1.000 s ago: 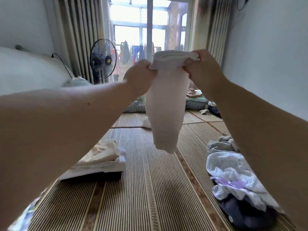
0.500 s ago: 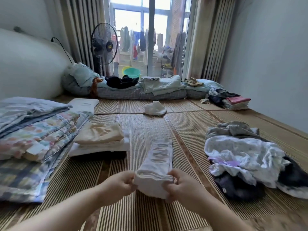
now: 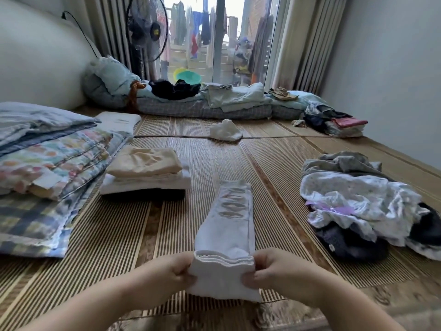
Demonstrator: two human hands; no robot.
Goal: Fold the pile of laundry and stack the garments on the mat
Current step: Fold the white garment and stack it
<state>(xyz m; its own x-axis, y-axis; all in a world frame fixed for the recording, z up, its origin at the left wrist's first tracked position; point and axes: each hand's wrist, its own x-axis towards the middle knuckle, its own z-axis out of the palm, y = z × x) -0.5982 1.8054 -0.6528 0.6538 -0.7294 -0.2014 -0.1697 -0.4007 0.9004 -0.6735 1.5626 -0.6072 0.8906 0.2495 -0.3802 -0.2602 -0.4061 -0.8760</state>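
Observation:
A long white garment point(image 3: 229, 225), folded into a narrow strip, lies on the striped bamboo mat point(image 3: 269, 168) straight ahead. My left hand point(image 3: 171, 274) and my right hand point(image 3: 272, 273) each pinch a corner of its near end, which is raised and doubled over. To the left stands a low stack of folded garments point(image 3: 145, 172), cream on top, white below, dark at the bottom. On the right lies the unfolded laundry pile point(image 3: 362, 201), with white, grey, purple and dark pieces.
Folded quilts point(image 3: 47, 163) lie at the left. A crumpled white cloth point(image 3: 225, 131) sits further up the mat. Bedding point(image 3: 202, 99), a standing fan point(image 3: 146, 27) and a small clothes heap point(image 3: 338, 123) line the far end by the window. A wall runs along the right.
The white garment hung in the air from both hands a second ago. It now lies stretched out on the mat, with both hands low at its near end.

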